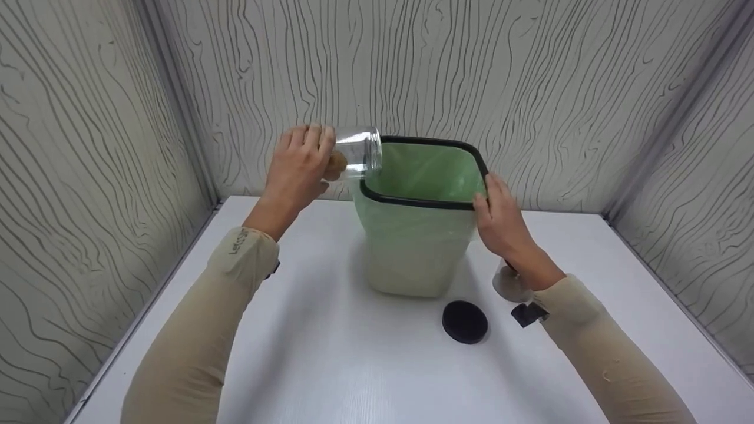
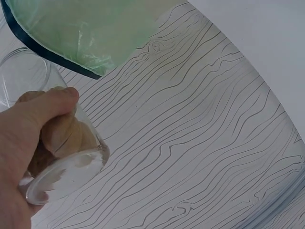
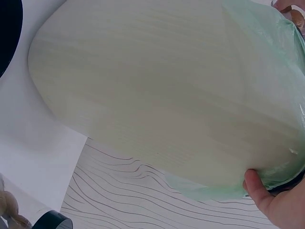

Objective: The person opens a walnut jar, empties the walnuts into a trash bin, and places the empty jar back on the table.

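Observation:
My left hand (image 1: pixel 297 165) grips a clear jar (image 1: pixel 357 147) around its base end and holds it tipped on its side. The jar's mouth lies at the left rim of a pale waste bin (image 1: pixel 412 259) lined with a green bag (image 1: pixel 429 168). Several tan-brown lumps (image 2: pixel 66 136) sit inside the jar near its base, partly hidden by the fingers. On the bin's right, my right hand (image 1: pixel 503 218) holds the black rim (image 1: pixel 436 204), fingers over the edge and thumb (image 3: pixel 257 188) on the outer side. The bin stands upright on the white table.
A round black lid (image 1: pixel 465 322) lies on the table in front of the bin. Partly hidden under my right wrist stands another clear container (image 1: pixel 510 287) with pale brown lumps (image 3: pixel 8 205). Wood-patterned panels (image 1: pixel 412 65) enclose the table (image 1: pixel 353 365) at the back and sides.

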### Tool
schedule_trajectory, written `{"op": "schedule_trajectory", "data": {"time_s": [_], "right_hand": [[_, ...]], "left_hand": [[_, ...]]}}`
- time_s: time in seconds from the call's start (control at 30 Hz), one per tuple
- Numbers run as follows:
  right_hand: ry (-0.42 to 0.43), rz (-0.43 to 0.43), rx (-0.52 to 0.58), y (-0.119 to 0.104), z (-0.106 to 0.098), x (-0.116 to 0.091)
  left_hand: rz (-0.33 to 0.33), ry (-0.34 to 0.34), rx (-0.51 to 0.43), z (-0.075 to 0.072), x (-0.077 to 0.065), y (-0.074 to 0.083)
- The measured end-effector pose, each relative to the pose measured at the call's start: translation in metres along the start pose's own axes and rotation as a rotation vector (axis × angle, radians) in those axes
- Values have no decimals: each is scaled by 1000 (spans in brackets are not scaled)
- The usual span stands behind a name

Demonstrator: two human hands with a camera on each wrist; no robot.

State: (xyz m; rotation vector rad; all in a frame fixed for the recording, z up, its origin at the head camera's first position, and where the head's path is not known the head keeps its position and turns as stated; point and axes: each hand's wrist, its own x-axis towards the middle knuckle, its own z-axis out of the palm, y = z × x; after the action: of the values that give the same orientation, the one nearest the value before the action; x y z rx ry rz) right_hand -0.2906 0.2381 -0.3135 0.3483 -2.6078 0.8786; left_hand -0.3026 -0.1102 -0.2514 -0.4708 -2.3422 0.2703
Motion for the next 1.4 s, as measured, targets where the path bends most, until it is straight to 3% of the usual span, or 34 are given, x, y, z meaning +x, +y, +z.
{"op": "schedule_trajectory", "data": {"time_s": [0.27,0.7,0.93,1.2,1.4], "right_hand": [[-4,-9,12,2,1,1],[16,-26,16,0,2,1],[11,-21,9,0,1,-1],[2,-15,24,-2,-1,-2],[12,-23,17,-1,1,-1]], "left_hand": [[19,-31,59,-5,3,4],[65,22,162,-7,6,6],[90,16,193,-12,9,10],[148,133,345,-12,16,16],[185,128,440,-13,17,19]]}}
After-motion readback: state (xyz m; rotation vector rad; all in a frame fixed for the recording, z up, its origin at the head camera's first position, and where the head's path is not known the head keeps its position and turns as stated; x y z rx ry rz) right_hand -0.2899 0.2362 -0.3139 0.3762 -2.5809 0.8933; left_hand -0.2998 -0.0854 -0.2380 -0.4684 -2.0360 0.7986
